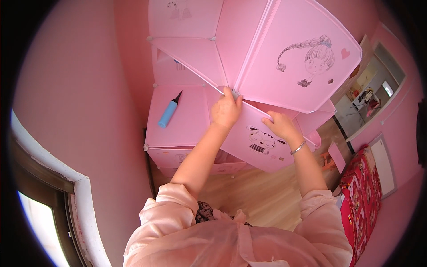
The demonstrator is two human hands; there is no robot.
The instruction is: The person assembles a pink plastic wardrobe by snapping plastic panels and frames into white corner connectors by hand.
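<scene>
right hand [282, 125]: closed on the upper edge of the pink panel [242, 138], which slants before the pink cabinet [191, 118]. left hand [226, 110]: closed at the panel's upper-left corner. beyond: black-tipped blue cylinder [168, 113] lying on the cabinet; door [273, 80] with girl drawing above the panel.

The sleeves [167, 209] are satiny pale pink (the bracelet [299, 148] silvery)

Bare forearms [200, 153] reach forward; the left hand [226, 110] pinches; the right hand [283, 126], angled inward, grips.
</scene>
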